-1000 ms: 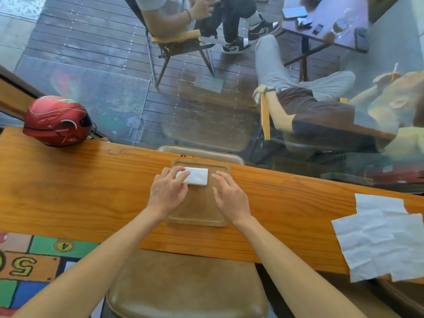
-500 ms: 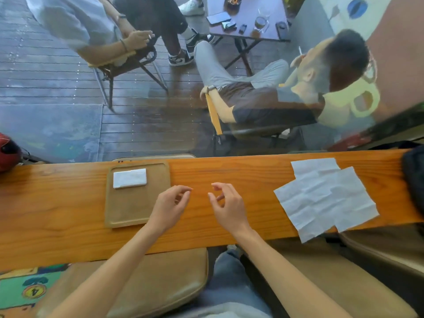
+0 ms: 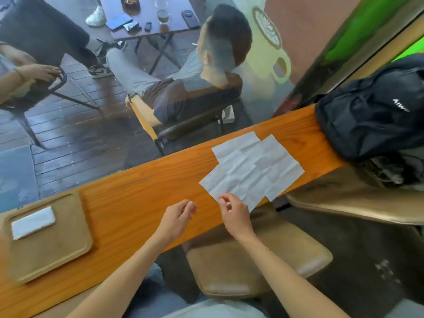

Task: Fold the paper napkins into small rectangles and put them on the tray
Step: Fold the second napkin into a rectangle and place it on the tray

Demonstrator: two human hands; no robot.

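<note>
Both hands (left hand [image 3: 177, 220] loosely curled, empty) have moved right; right hand [image 3: 234, 213] pinches unfolded napkins [image 3: 252, 167].

White napkins [image 3: 252, 166], tan tray [image 3: 57, 249]

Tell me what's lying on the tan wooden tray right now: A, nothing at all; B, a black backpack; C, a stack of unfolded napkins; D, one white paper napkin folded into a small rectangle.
D: a single white folded napkin lies in the far left part of the tan wooden tray, while the unfolded white napkins lie spread on the orange wooden counter to the right.
</note>
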